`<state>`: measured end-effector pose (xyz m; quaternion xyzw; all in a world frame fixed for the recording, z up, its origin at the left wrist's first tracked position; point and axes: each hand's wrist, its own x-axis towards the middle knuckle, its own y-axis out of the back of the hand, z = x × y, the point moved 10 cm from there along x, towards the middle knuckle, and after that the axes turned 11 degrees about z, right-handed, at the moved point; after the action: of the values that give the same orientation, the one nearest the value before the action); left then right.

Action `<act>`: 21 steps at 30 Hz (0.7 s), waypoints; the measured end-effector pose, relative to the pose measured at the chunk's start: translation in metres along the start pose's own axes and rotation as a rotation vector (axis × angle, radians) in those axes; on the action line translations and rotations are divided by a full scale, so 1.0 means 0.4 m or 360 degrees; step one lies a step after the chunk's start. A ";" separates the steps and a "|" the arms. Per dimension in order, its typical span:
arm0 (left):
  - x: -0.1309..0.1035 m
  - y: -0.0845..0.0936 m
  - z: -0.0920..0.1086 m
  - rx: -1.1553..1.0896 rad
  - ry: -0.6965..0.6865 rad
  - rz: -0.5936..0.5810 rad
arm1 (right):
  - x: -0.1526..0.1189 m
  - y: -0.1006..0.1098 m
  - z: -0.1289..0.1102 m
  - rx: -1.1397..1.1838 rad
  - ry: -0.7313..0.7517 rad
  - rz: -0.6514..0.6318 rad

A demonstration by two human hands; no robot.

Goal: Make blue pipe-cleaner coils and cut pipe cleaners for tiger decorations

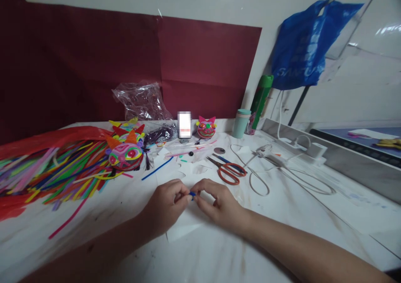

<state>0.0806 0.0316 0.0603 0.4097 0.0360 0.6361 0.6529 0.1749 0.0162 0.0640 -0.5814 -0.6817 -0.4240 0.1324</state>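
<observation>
A small blue piece (192,194) is pinched between the fingertips of both hands, above white paper (184,228) on the table. My left hand (167,203) grips it from the left with its fingers curled. From the right, thumb and forefinger of my right hand (219,201) close on the same piece. Just beyond the hands lie orange-handled scissors (230,175), with a dark blue pen-like object partly under them. A blue strip (157,168) lies on the table past my left hand.
Many coloured strips (65,170) and a decorated animal head (127,153) are at left. A second head (206,127) stands at the back near a green cup (241,123). White cables (260,183) and a power strip (271,161) lie at right. A blue bag (302,45) hangs above.
</observation>
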 end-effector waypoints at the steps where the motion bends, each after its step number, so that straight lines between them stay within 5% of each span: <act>1: 0.000 0.002 0.000 0.0014 -0.0005 0.0016 | -0.001 -0.002 0.008 0.0011 -0.0060 -0.0002; 10: 0.006 0.003 0.002 -0.0008 0.0034 -0.0015 | -0.009 -0.020 0.053 0.0202 -0.0384 -0.0065; 16: -0.010 -0.022 -0.071 -0.0494 0.0611 0.0026 | -0.011 -0.009 0.060 0.0260 -0.0460 0.0074; 21: -0.024 -0.027 -0.071 -0.0744 0.0689 0.0149 | -0.026 -0.007 0.076 0.0397 -0.0551 0.0236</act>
<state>0.0711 0.0389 0.0308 0.1051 0.0081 0.7289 0.6764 0.1847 0.0313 0.0374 -0.6731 -0.6968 -0.2193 0.1153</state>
